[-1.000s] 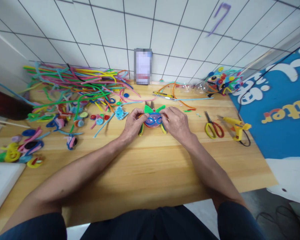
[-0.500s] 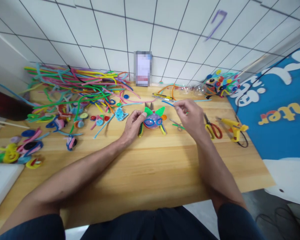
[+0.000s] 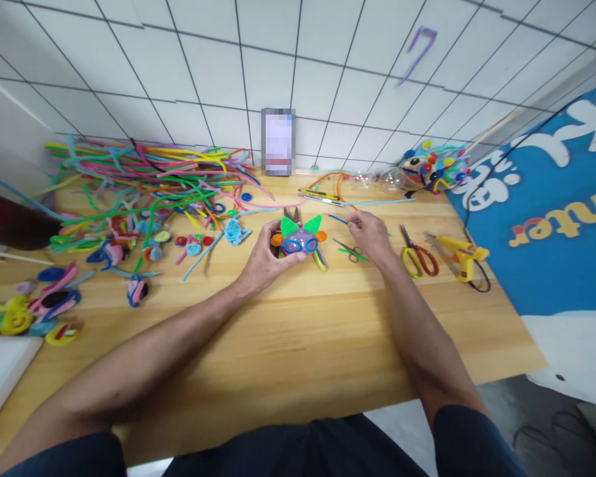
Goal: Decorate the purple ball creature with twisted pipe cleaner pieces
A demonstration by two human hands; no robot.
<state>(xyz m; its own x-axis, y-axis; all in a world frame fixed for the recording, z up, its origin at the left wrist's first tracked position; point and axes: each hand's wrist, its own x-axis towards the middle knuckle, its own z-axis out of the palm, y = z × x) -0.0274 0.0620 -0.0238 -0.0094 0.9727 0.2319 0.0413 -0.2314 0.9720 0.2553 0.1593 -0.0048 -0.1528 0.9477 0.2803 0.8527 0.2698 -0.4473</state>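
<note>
My left hand [image 3: 268, 260] is closed around the side of a small figure [image 3: 300, 238], a clear ball with green leaf-shaped ears, orange coils at its sides and blue rings like glasses. One yellow-edged leg shows below it. My right hand [image 3: 368, 233] pinches a short blue pipe cleaner [image 3: 338, 218], its free end pointing left, apart from the figure. Pliers [image 3: 292, 214] lie behind the figure, mostly hidden. Below my right hand are small scissors [image 3: 353, 253] and a green pipe cleaner piece [image 3: 362, 257].
A heap of pipe cleaners [image 3: 144, 165] spreads over the back left, with finished coiled pieces [image 3: 54, 298] in front. Red-and-yellow scissors [image 3: 420, 255] and a yellow glue gun [image 3: 464, 255] lie at right. A phone [image 3: 278, 142] leans on the wall. Clear balls [image 3: 391, 180] stand behind.
My left hand now wraps further around the figure, its thumb lower at the front, and the figure has tipped. My right hand still holds the blue pipe cleaner and sits slightly lower.
</note>
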